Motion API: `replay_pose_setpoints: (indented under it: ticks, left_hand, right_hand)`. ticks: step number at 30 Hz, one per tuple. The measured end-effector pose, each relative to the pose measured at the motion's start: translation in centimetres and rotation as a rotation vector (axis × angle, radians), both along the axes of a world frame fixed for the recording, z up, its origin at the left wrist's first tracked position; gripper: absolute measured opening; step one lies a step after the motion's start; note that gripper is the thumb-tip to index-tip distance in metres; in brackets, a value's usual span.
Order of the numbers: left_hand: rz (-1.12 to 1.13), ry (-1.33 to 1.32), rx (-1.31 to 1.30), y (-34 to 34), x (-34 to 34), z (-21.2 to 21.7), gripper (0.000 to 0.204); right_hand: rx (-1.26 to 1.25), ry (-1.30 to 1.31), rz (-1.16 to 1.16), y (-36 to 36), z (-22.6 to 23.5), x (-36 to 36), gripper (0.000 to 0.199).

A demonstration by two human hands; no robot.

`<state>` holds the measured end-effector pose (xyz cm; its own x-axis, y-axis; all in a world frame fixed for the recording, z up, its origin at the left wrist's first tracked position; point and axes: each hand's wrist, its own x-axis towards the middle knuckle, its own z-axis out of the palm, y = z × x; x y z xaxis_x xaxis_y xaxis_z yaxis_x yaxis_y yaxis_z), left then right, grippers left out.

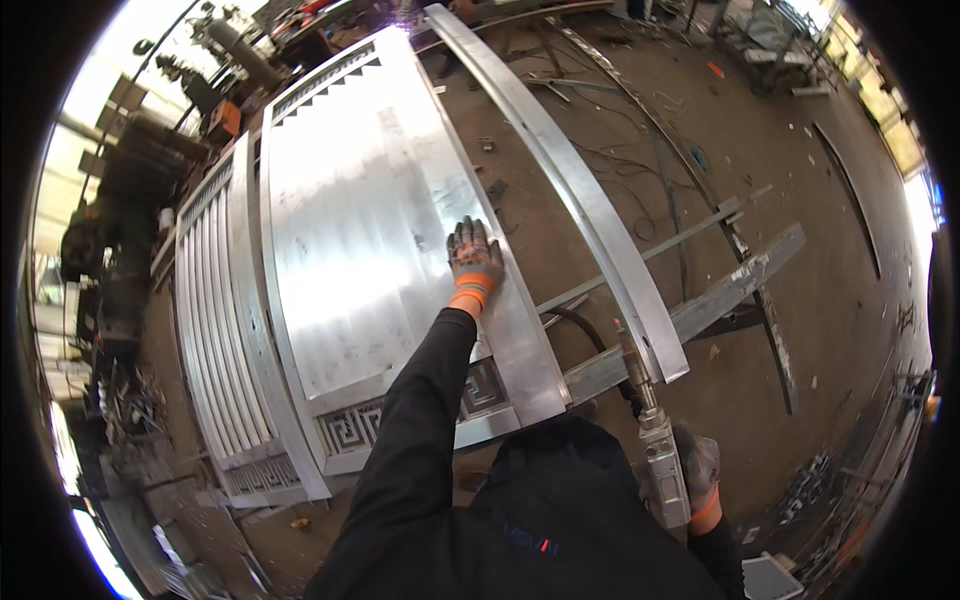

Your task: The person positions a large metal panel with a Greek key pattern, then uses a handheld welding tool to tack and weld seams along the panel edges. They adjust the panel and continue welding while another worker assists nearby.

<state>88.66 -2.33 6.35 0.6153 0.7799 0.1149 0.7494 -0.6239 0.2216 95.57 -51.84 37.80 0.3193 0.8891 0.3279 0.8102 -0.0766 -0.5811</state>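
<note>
A large shiny metal door panel (340,210), with cut-out key-pattern strips at its near end, lies in front of me. My left hand (474,262), in a grey and orange work glove, rests on its right side with fingers stretched out and nothing held. Low on the right, my right hand (702,470) grips a silver handheld welding gun (663,465). The gun's narrow nozzle points away from me, by the near end of a long metal channel (590,210). Part of the right hand's grip is hidden behind the gun's body.
A slatted metal panel (215,330) lies left of the door panel. Steel support beams (740,285) cross beneath the channel, and cables (630,185) trail on the floor. At the far left stand a gas cylinder (240,50) and an orange box (224,120). Bright light flares at the top.
</note>
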Motion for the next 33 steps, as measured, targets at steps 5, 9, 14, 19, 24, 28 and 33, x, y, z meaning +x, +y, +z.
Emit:
replay_pose_setpoints:
  ticks: [5,9,14,19,24,28,33]
  left_hand:
    - [0.066,0.093,0.072,1.5,2.7,-2.3,0.067]
    - [-0.037,0.079,0.308,1.6,2.3,-5.6,0.058]
    - [-0.137,0.145,0.391,3.4,1.9,-9.6,0.058]
    - [-0.326,0.002,0.344,-0.9,2.0,-7.4,0.050]
    - [-0.470,0.011,-0.093,-21.9,-5.6,-2.9,0.075]
    - [-0.380,0.059,-0.158,-30.9,-10.1,-4.3,0.078]
    - [-0.399,0.015,-0.066,-31.5,-10.2,-5.9,0.080]
  right_hand:
    - [-0.159,0.417,-0.082,0.4,-1.7,4.4,0.059]
    - [0.046,2.135,-0.166,0.6,-6.9,8.1,0.060]
    - [-0.292,1.650,-0.392,-2.0,-13.1,9.6,0.066]
    - [-0.362,1.414,-0.304,-4.6,-17.3,7.7,0.070]
    - [-0.518,1.535,-0.384,-6.5,-19.8,5.4,0.074]
    - [-0.476,1.452,-0.319,-7.6,-22.8,4.5,0.063]
    - [-0.544,1.561,-0.244,-8.1,-26.5,4.6,0.061]
